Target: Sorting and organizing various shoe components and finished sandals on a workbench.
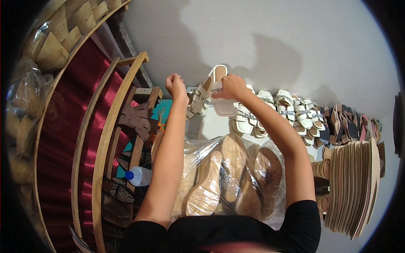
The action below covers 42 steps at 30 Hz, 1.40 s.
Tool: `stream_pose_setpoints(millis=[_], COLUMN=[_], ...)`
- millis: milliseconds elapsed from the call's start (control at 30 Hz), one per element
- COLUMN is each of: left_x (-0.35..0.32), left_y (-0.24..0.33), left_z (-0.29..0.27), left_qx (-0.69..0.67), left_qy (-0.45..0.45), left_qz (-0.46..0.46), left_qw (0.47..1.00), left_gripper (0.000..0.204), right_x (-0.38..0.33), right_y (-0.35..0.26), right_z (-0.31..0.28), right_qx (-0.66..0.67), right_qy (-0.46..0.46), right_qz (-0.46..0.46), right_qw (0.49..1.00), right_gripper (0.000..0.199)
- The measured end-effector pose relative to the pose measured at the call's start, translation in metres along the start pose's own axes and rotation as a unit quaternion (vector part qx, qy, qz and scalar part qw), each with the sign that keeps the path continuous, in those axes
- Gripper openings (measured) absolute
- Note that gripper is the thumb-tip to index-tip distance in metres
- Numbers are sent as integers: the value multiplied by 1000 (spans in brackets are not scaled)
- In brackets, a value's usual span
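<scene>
Cream open-toe strappy sandal (222,101): we held it in right hand (231,87), raised before white wall, above row of matching cream sandals (270,110) leaning there. We judged row well begun, this one not yet placed; clear plastic bag of tan soles (230,179) lay below, unopened as far as visible. Right fingers curled round sandal's strap edge. Left hand (176,85) clenched beside it; contents, if any, we couldn't tell.

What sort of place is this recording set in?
Probably a small sandal-making workshop. A row of finished white sandals leans against the wall, a stack of flat soles stands at the right, and a clear bag of tan soles lies below the person's arms.
</scene>
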<state>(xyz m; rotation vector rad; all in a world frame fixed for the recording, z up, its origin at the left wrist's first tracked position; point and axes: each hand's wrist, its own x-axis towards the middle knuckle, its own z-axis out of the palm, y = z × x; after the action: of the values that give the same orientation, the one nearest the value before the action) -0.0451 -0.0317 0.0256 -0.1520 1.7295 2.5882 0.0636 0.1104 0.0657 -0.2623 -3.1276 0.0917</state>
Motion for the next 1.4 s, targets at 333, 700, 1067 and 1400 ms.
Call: stream_pose_setpoints(millis=[333,700,1067,1400], left_x=[-63,20,71,76], left_y=[129,68,-110,-80], left_z=[19,54,51,41], left_qx=[-262,133,788,551], left_qy=[-216,-101,-441,-508], left_qz=[316,466,109,71], left_qw=[886,869,415,658], left_gripper=[5,16,55,37], right_x=[-46,-32,-46,-53], right_y=[-16,-7,12,6], right_z=[19,33,22,9], right_qx=[52,35,56,219], right_qy=[99,297,182,239], right_qz=[93,104,247,136], right_qw=[989,948,950,936], right_gripper=[35,32,44,80])
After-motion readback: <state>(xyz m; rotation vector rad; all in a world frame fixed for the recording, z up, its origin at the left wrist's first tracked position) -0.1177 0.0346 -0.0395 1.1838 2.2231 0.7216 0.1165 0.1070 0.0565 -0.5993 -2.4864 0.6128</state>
